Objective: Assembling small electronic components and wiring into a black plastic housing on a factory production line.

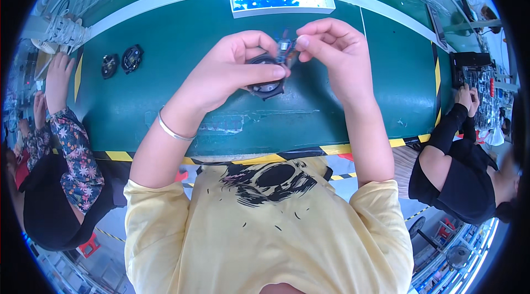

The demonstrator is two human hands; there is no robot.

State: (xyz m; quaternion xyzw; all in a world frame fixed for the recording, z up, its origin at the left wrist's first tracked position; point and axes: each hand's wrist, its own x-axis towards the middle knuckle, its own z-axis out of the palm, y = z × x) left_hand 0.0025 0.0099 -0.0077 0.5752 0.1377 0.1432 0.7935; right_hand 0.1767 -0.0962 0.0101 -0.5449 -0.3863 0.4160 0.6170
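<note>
My left hand (223, 70) is closed round a round black casing (267, 89) above the green table. The thumb presses across the casing and covers part of it. At the casing's far right edge a small blue circuit part with thin wires (284, 45) stands out, blurred. My right hand (342, 54) pinches with thumb and forefinger close beside this part. Whatever lies between those fingertips is too small to make out. Two similar round black casings, one open-faced (132, 59) and one beside it (110, 66), lie on the table to the left.
A white box (284, 11) of many small blue pieces stands at the table's far side. Yellow-black tape (265, 159) runs along the near edge. Co-workers sit left and right, with a patterned sleeve (80, 156) on the left and a black sleeve (450, 128) on the right.
</note>
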